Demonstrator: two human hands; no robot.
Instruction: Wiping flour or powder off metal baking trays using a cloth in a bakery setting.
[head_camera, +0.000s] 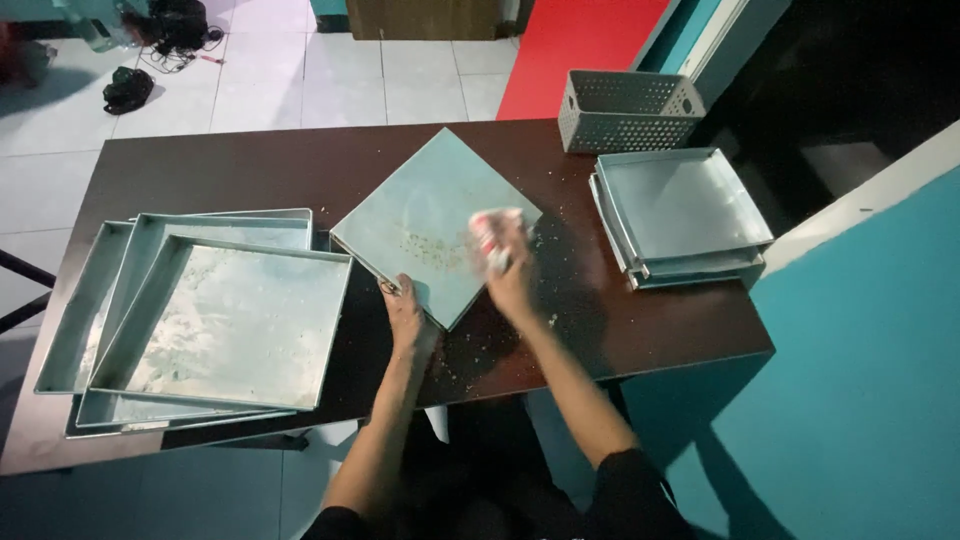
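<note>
Both my forearms reach forward, bare to the elbow. My left hand (405, 312) lies flat, fingers pinching down at its tip. My right hand (508, 268) is blurred, its grip closed.

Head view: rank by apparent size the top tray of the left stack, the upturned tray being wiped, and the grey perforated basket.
1. Top tray of the left stack, though it sits nearer the camera.
2. Upturned tray, clearly smaller in the picture.
3. Grey perforated basket, smallest and farthest away.
</note>
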